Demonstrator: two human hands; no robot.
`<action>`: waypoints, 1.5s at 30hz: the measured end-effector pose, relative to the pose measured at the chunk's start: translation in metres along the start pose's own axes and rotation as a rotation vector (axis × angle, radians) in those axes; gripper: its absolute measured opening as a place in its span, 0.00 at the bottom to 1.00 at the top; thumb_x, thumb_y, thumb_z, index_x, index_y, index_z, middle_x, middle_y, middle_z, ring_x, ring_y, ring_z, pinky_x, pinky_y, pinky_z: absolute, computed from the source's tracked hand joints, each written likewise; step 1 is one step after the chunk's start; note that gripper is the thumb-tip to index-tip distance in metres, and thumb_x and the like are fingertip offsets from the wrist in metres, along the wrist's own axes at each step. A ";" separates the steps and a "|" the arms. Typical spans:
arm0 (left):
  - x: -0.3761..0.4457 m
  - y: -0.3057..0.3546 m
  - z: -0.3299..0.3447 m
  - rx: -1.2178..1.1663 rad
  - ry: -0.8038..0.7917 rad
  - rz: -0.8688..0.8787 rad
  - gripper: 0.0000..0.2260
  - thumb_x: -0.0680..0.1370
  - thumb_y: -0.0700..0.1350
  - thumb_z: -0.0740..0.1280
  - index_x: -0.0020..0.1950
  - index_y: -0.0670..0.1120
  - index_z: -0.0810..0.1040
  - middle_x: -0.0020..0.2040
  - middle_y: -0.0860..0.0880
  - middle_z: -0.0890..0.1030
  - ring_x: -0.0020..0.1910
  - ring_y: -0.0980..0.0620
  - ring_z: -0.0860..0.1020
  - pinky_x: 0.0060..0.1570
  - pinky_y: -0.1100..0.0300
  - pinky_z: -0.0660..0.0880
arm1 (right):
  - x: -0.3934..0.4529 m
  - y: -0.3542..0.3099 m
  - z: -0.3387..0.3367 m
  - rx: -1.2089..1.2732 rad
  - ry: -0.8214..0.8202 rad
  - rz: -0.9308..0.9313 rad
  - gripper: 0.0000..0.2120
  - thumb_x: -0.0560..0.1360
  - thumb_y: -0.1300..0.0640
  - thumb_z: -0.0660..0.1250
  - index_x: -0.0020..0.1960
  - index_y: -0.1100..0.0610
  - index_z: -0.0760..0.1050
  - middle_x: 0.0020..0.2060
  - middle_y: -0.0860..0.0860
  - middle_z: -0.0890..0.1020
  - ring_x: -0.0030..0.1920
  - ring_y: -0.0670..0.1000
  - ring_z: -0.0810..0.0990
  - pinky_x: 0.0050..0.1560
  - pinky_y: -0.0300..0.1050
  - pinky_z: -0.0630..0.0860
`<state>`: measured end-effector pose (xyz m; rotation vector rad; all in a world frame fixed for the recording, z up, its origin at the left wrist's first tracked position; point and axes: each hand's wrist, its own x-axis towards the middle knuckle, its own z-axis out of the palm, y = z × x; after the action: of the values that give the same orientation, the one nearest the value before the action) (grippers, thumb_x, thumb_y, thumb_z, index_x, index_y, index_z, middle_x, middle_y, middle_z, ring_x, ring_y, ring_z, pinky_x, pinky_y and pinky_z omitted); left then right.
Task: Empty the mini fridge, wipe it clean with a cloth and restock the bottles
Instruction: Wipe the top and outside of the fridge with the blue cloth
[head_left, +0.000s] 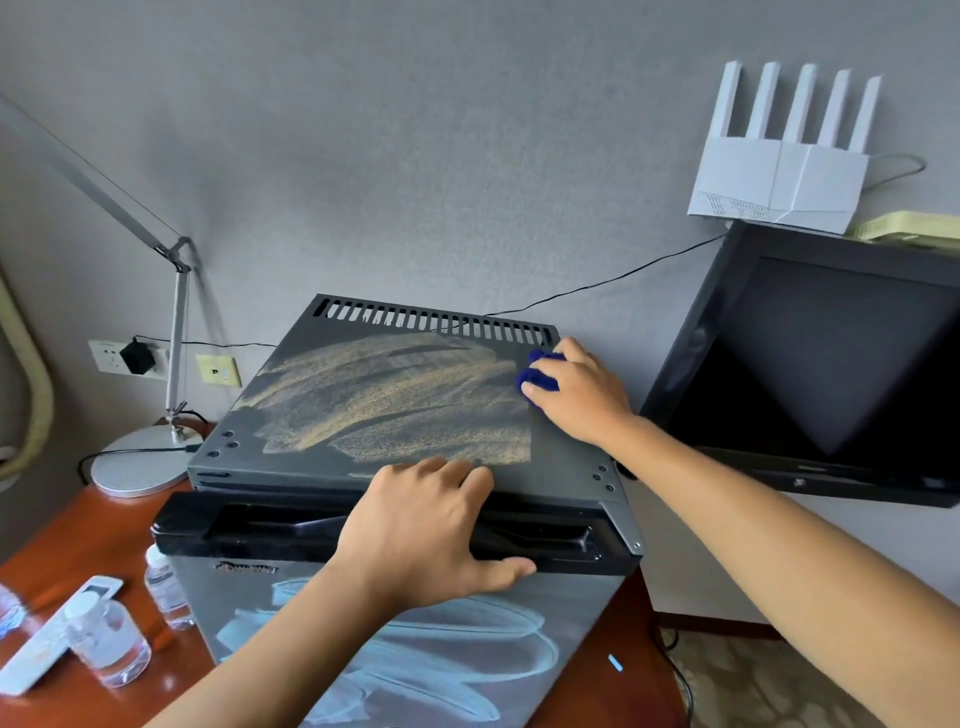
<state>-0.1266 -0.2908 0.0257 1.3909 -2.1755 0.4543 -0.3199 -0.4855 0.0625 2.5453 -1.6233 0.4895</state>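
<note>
The grey mini fridge (291, 457) stands on a reddish wooden table, door shut, with damp wipe streaks across its top and door front. My right hand (582, 395) presses a blue cloth (540, 371) onto the top's far right corner, near the vent slots. My left hand (431, 530) lies flat over the front edge of the top, thumb on the black door handle strip, holding nothing. Two clear water bottles (109, 644) (166, 587) stand on the table left of the fridge; part of another shows at the left edge.
A white remote (36, 660) lies beside the bottles. A silver desk lamp (140, 462) stands behind left, with wall sockets and a plugged adapter (136, 356). A black TV (831, 364) sits right of the fridge, a white router (779, 182) above it. Cables trail behind.
</note>
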 end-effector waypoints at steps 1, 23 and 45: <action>0.000 0.000 0.000 0.002 0.002 0.002 0.30 0.68 0.78 0.64 0.38 0.50 0.65 0.33 0.53 0.74 0.32 0.47 0.77 0.27 0.57 0.65 | -0.020 -0.003 -0.004 0.003 0.013 -0.018 0.16 0.80 0.38 0.61 0.59 0.45 0.79 0.56 0.46 0.70 0.56 0.54 0.75 0.54 0.52 0.76; 0.002 0.002 0.002 0.009 0.008 -0.023 0.30 0.67 0.77 0.65 0.37 0.50 0.63 0.33 0.53 0.73 0.32 0.47 0.76 0.27 0.57 0.68 | 0.105 0.014 0.019 -0.003 -0.114 0.178 0.20 0.80 0.37 0.62 0.67 0.46 0.77 0.67 0.54 0.70 0.64 0.63 0.75 0.56 0.50 0.71; -0.008 -0.016 -0.006 -0.016 0.001 0.142 0.26 0.73 0.74 0.61 0.40 0.51 0.64 0.36 0.53 0.76 0.34 0.47 0.79 0.29 0.58 0.61 | -0.122 -0.044 -0.041 0.143 -0.019 -0.062 0.11 0.74 0.41 0.74 0.56 0.39 0.84 0.59 0.37 0.75 0.51 0.47 0.77 0.53 0.47 0.73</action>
<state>-0.1078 -0.2885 0.0262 1.2325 -2.2811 0.4884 -0.3369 -0.3506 0.0681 2.7010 -1.5637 0.5980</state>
